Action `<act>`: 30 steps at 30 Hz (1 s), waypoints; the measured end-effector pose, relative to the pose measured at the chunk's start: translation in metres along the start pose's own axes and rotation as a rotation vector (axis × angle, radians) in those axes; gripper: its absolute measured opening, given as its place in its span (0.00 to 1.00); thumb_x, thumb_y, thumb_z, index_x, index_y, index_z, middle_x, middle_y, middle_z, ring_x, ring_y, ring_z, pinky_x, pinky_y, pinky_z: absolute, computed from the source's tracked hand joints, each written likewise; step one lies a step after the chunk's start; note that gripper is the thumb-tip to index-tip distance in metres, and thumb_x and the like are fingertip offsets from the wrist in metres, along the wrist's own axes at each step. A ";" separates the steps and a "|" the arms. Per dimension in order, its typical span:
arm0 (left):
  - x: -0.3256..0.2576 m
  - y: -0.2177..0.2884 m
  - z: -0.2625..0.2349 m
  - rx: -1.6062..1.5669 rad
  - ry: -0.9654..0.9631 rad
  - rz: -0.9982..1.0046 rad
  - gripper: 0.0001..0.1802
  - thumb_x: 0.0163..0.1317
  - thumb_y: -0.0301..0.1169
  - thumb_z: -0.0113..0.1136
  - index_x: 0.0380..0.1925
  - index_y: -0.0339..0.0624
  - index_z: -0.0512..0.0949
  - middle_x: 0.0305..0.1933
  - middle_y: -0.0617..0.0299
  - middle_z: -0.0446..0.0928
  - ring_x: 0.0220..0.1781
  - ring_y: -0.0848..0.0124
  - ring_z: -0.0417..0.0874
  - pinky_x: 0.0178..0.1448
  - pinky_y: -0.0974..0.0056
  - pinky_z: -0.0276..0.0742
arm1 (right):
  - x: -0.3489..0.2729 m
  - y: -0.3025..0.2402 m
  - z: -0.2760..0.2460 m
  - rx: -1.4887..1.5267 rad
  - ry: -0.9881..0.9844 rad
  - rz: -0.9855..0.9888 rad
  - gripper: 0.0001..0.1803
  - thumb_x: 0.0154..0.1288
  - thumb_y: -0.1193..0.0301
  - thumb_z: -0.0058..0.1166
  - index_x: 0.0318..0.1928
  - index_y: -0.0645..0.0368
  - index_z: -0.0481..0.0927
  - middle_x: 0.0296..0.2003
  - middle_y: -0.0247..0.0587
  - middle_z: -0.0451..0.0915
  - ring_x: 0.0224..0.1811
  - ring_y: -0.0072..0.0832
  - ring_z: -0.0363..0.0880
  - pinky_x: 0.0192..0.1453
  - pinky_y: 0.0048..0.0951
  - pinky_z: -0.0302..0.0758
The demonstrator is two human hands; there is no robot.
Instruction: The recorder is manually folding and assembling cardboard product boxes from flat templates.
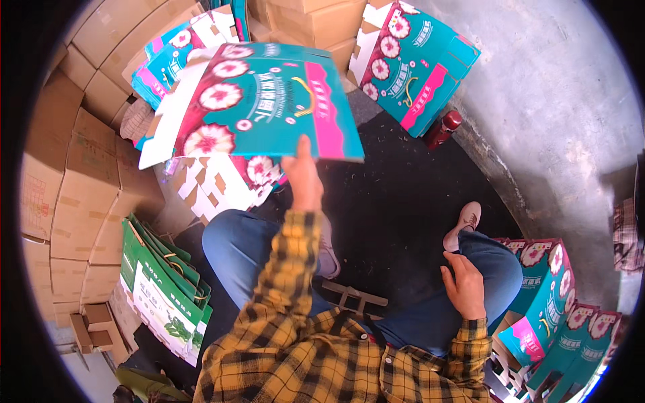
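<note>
My left hand (306,181) is closed on the near edge of a flat, unfolded cardboard box (269,131), thumb on top. The box is teal with a pink band, round fruit-slice prints, a yellow cord handle and white flaps on its left side. It is raised in front of me and slightly blurred. Beneath it, more flat box sheets (218,185) with white cut-out flaps show partly; the raised one hides the rest. My right hand (465,289) lies on my right knee, fingers stretched out, holding nothing.
Brown cartons (87,195) are stacked along the left. Green paper bags (164,289) stand near my left leg. A flat teal box (420,74) leans by the wall, beside a dark red flask (443,127). Made-up teal boxes (547,289) stand at the right.
</note>
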State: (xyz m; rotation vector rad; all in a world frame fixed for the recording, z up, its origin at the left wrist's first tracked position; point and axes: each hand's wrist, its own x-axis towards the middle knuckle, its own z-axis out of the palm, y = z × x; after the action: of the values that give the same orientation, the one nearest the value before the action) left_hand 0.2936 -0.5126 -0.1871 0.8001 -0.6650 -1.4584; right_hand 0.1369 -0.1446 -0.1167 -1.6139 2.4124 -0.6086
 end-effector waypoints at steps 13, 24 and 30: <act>-0.166 0.068 -0.023 0.493 -0.439 -0.017 0.17 0.75 0.37 0.58 0.47 0.30 0.80 0.43 0.64 0.82 0.42 0.78 0.77 0.49 0.66 0.76 | 0.091 0.061 -0.055 0.539 0.226 0.035 0.20 0.71 0.67 0.62 0.59 0.62 0.78 0.50 0.44 0.80 0.52 0.31 0.81 0.58 0.30 0.77; -0.138 0.151 0.032 1.015 -1.481 0.435 0.13 0.66 0.30 0.64 0.45 0.32 0.81 0.39 0.46 0.83 0.40 0.50 0.85 0.45 0.54 0.79 | 0.088 0.161 -0.142 0.649 0.511 -0.029 0.37 0.72 0.57 0.61 0.73 0.63 0.66 0.67 0.50 0.73 0.68 0.34 0.70 0.74 0.36 0.64; -0.085 0.180 0.046 1.383 -1.478 0.355 0.13 0.69 0.33 0.63 0.48 0.37 0.81 0.41 0.49 0.83 0.43 0.49 0.85 0.49 0.53 0.80 | 0.058 0.174 -0.113 0.739 0.012 0.139 0.12 0.71 0.66 0.65 0.50 0.59 0.88 0.39 0.27 0.87 0.43 0.13 0.78 0.51 0.23 0.76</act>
State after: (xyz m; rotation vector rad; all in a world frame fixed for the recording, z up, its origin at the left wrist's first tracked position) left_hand 0.3616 -0.4399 -0.0082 0.3255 -2.9215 -0.8716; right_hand -0.0744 -0.1139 -0.0846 -1.1129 1.9170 -1.2815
